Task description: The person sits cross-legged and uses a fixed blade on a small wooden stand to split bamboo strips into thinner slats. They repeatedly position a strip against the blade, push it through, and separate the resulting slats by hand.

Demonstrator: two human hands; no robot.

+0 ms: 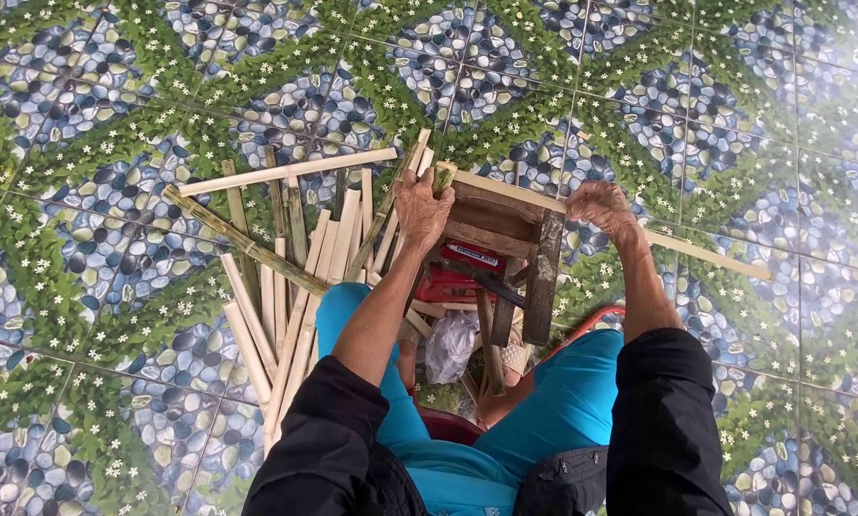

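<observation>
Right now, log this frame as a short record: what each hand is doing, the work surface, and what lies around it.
left hand: grips the green end of a long bamboo strip
right hand: rests on the same strip, farther along
support: dark wooden stool, strip laid across its top
beside: pile of split bamboo strips to the person's left
under stool: red box, clear plastic bag
floor: pebble-and-leaf patterned tiles

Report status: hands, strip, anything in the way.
Left hand and right hand both grip the bamboo strip laid across the wooden stool. Cut strips piled at left.
</observation>
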